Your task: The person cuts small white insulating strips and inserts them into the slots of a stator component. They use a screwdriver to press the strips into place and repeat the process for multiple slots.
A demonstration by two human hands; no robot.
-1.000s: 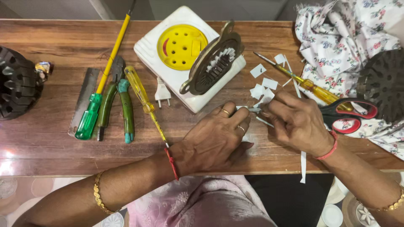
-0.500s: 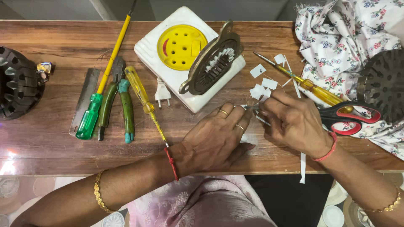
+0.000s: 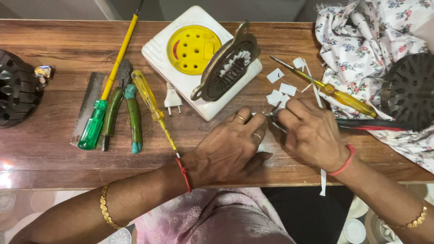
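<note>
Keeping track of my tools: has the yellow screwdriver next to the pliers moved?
No. The yellow screwdriver lies where it was, between the green pliers and the white box.

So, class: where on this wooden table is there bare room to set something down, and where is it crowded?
Bare wood lies between the dark round part at the left edge and the metal ruler, and along the near edge below the pliers. It is crowded around both hands, the paper scraps and floral cloth.

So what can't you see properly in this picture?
Head view only:
- What the left hand and right hand pinch between them: too small, covered by fingertips.
- Scissors: the right hand hides the blades.
- Black round part: cut off by the left edge.
- White strip: upper end hidden under the right wrist.
</note>
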